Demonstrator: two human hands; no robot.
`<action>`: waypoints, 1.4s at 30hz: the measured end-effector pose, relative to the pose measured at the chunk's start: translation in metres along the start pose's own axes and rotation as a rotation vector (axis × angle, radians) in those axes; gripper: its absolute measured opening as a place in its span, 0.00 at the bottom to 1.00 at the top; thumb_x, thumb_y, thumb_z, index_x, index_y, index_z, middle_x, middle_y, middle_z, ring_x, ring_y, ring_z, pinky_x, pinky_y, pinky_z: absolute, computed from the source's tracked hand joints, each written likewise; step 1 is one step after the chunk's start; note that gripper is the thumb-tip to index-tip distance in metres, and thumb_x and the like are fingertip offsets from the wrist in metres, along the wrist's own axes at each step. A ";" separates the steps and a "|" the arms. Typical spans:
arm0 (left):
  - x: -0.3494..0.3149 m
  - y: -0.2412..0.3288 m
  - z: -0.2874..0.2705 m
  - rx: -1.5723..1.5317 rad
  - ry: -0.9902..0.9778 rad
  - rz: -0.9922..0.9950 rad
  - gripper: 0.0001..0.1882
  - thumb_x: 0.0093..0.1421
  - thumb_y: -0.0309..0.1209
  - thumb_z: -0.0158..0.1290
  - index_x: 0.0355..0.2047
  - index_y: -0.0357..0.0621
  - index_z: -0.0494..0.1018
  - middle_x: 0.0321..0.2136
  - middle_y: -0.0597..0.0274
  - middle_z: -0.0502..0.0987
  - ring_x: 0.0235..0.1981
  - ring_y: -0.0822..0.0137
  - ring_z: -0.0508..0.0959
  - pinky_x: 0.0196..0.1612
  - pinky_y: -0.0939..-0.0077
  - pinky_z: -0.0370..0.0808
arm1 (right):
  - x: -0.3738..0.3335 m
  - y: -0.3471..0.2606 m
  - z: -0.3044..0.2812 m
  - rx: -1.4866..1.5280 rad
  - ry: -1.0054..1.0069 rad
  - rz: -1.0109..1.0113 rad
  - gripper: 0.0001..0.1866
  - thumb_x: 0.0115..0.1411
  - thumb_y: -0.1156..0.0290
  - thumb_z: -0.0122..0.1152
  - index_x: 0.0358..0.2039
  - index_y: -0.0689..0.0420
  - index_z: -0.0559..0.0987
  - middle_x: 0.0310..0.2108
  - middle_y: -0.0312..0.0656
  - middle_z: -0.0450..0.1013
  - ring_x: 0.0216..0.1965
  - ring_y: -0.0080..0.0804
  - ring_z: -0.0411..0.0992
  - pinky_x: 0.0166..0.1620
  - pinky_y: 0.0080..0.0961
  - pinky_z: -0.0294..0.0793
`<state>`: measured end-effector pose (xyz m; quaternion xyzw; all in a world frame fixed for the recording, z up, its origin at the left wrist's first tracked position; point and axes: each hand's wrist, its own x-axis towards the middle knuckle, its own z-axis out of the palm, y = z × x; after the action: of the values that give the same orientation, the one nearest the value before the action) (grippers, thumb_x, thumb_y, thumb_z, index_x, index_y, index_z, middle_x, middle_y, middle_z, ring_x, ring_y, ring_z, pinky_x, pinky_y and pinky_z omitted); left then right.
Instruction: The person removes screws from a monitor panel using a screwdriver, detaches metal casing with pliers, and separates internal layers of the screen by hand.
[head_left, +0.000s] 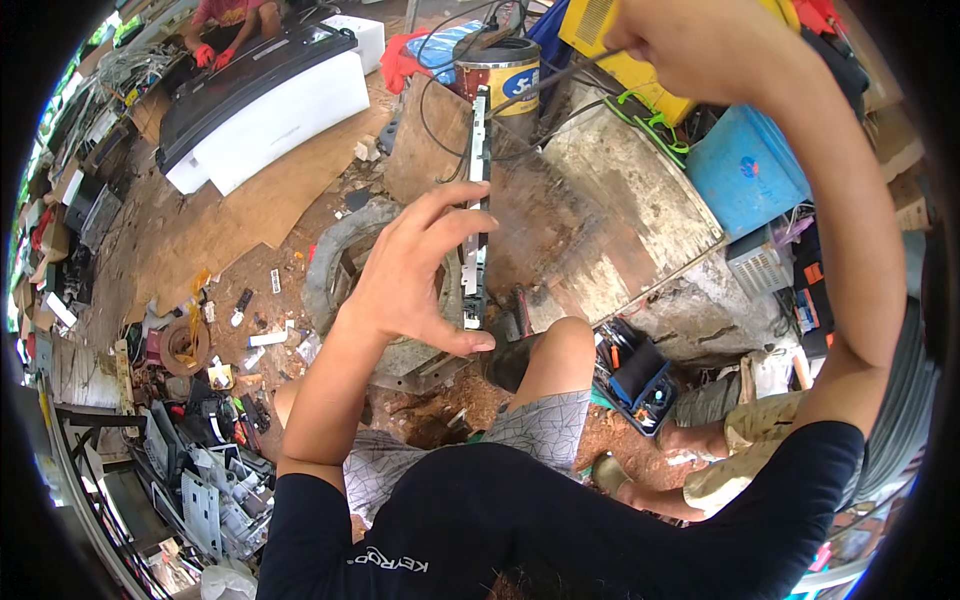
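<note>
My left hand (410, 270) grips a long, narrow metal-framed part (477, 210), silver and black, standing on edge in front of me. Two fingertips press its upper stretch, and the thumb lies by its near end. High at the upper right, my right hand (670, 45) is closed around a thin dark length (590, 68), a cable or a rod; I cannot tell which. It slants down left toward the far end of the part. Beneath the left hand stands a round grey stone-like base (335, 255), partly covered by the hand.
Right of the part lies a worn wooden board (640, 220). Beyond stand a paint can (515, 75) with loose cables and a blue bin (745, 165). An open tool case (632, 375) sits by another person's legs (740, 440). Far left, a person in red gloves (213, 57) works behind a white-and-black casing (280, 110).
</note>
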<state>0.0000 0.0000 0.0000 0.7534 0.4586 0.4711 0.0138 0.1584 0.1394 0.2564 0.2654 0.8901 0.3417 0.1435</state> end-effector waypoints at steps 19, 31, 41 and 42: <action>0.000 -0.002 -0.002 0.044 0.049 0.051 0.47 0.28 0.60 0.70 0.45 0.44 0.70 0.52 0.51 0.71 0.50 0.45 0.74 0.51 0.56 0.73 | -0.046 0.011 0.092 0.244 0.352 -0.023 0.13 0.58 0.73 0.57 0.42 0.54 0.83 0.32 0.50 0.76 0.37 0.40 0.77 0.38 0.37 0.74; 0.001 -0.006 -0.003 0.041 -0.023 0.014 0.52 0.25 0.63 0.69 0.48 0.44 0.70 0.55 0.48 0.70 0.54 0.45 0.73 0.56 0.56 0.70 | -0.151 -0.032 0.141 0.877 0.368 -0.072 0.17 0.50 0.83 0.61 0.42 0.57 0.83 0.23 0.45 0.69 0.27 0.42 0.70 0.30 0.34 0.68; -0.001 -0.003 -0.007 0.024 -0.057 -0.024 0.52 0.25 0.60 0.70 0.49 0.46 0.69 0.57 0.49 0.68 0.56 0.45 0.71 0.58 0.55 0.69 | -0.159 -0.054 0.147 0.872 0.372 -0.083 0.20 0.47 0.82 0.63 0.42 0.52 0.84 0.24 0.42 0.71 0.28 0.42 0.72 0.32 0.35 0.70; -0.001 -0.002 -0.007 0.029 -0.063 -0.022 0.52 0.25 0.60 0.70 0.50 0.46 0.69 0.57 0.49 0.68 0.56 0.45 0.71 0.58 0.55 0.69 | -0.160 -0.054 0.146 0.873 0.375 -0.083 0.20 0.47 0.82 0.63 0.42 0.52 0.84 0.25 0.42 0.71 0.28 0.42 0.72 0.32 0.35 0.70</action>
<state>-0.0065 -0.0022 0.0019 0.7630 0.4730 0.4401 0.0224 0.3328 0.0924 0.1252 0.1989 0.9708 -0.0280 -0.1309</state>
